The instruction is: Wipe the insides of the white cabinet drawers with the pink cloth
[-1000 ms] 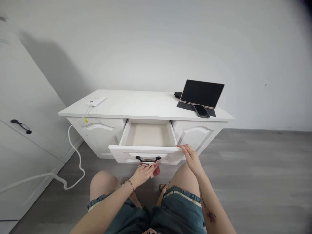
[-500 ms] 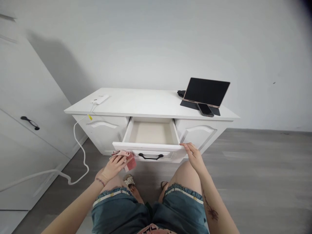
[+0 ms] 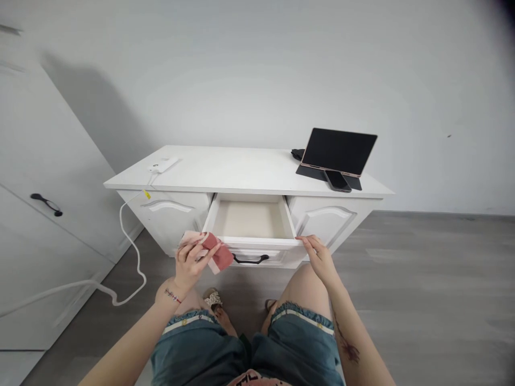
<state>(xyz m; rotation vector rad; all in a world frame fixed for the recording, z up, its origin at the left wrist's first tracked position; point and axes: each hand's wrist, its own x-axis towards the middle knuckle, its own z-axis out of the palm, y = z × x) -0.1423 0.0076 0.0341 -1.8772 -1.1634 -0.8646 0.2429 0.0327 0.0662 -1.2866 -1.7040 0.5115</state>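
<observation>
A folded pink and red cloth (image 3: 220, 254) is pinched in my left hand (image 3: 190, 262), in front of the left end of the drawer front. The white drawer (image 3: 257, 242) is pulled out of the desk, and its pale inside shows nothing lying in it. My right hand (image 3: 321, 260) grips the drawer's right front corner, with fingertips over the top edge. Between my hands, the black drawer handle (image 3: 251, 260) is untouched, its left end close to the cloth.
On the white desk (image 3: 229, 169) a tablet (image 3: 340, 151) stands propped at the right, with a phone (image 3: 337, 181) before it. A power strip (image 3: 163, 165) lies at the left, its white cable (image 3: 139, 252) hanging to the floor. A cabinet (image 3: 24, 246) stands at the left.
My left hand has lifted the cloth slightly up from the drawer's front face and turned it, so more of its red side shows. My right hand stays on the drawer corner.
</observation>
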